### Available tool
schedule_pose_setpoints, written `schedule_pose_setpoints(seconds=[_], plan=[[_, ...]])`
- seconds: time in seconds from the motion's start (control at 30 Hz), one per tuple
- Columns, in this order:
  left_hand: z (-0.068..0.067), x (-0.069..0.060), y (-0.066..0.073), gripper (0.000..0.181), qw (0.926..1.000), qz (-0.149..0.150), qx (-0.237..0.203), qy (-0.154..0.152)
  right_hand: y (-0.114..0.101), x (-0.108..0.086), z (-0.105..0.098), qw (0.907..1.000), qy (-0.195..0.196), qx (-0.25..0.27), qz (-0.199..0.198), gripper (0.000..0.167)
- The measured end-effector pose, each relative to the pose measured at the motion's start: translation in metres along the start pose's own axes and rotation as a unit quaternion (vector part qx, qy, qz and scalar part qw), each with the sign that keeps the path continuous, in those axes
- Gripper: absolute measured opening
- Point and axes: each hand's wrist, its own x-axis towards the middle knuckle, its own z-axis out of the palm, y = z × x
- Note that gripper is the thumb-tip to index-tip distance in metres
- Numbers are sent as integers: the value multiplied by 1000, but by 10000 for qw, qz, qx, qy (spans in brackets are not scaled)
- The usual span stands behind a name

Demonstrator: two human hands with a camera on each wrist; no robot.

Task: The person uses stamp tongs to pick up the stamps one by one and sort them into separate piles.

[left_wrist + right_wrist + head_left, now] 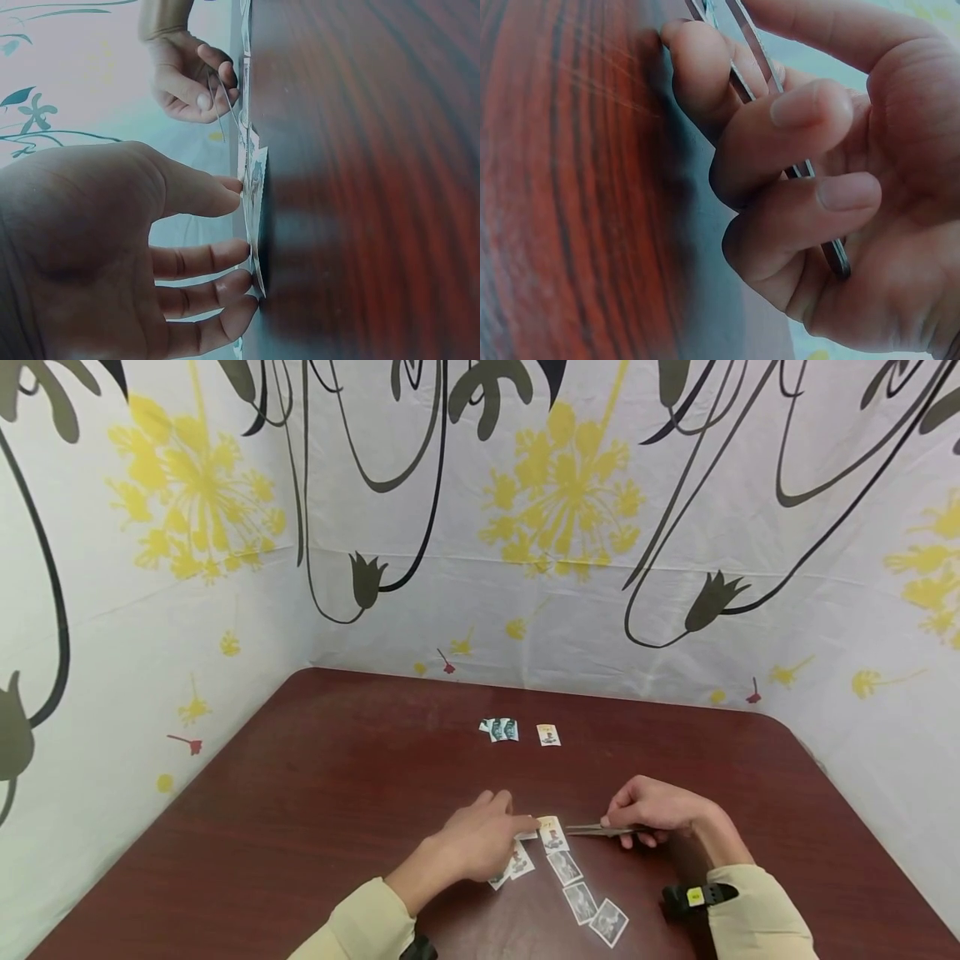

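Note:
My right hand (660, 810) holds a pair of metal tweezers (756, 41), with fingers curled round their legs in the right wrist view. The tips point left, close to an orange-topped stamp (553, 837); whether they touch it I cannot tell. That stamp heads a slanting row with several grey stamps (580, 902) running toward me. My left hand (474, 841) rests its extended fingers on the stamps at the row's left, its thumb and index finger near the orange-topped one. Other stamps (520, 862) are partly hidden beneath this hand; in the left wrist view one stamp (260, 202) tilts off the table.
Farther back on the dark red wooden table (375, 743) lie some overlapping green stamps (502, 730) and a single orange-topped stamp (548, 735). A white cloth (450, 527) with printed flowers hangs behind and beside the table.

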Motion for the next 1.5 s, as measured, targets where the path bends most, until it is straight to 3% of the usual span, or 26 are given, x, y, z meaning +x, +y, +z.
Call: schedule_pose_setpoints(seconds=[0.53,0.97,1.5], plan=[[0,-1,1,47,10000,-4,1,46,-2,1,3,9999,-108,-19,-80,40],[0,-1,0,49,10000,-14,-60,-30,-3,1,6,9985,-468,269,-7,38],[1,0,1,49,10000,-33,-30,-6,-5,-5,19,9991,-355,220,-51,40]])
